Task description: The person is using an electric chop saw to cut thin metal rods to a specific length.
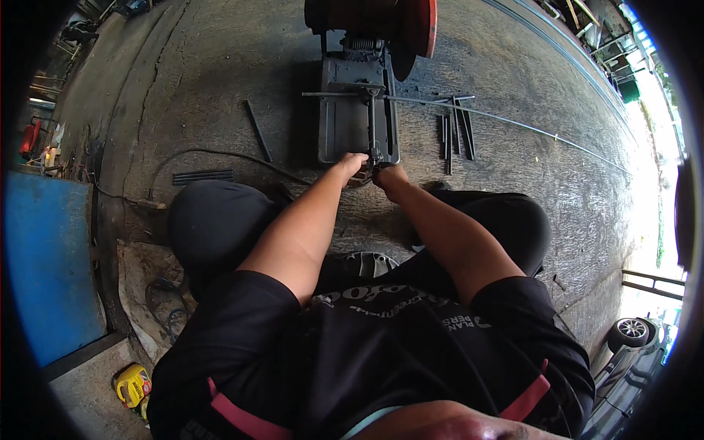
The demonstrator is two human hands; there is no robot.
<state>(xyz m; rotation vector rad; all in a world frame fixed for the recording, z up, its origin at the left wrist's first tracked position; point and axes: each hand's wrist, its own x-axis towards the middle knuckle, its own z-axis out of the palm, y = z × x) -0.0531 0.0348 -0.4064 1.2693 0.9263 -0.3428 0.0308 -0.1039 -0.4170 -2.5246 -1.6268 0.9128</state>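
Observation:
A chop saw with a dark metal base and a red guard stands on the floor in front of me. A long thin metal rod lies crosswise over the base, at the vise jaw. From there the vise screw runs towards me to its crank handle. My left hand is closed at the left side of that handle. Closed at its right side is my right hand. Small size and shadow partly hide the fingers of both hands.
Several cut dark bars lie right of the saw, and one bar lies to its left. More short bars rest near my left knee. A cable curves across the floor. A blue panel stands far left.

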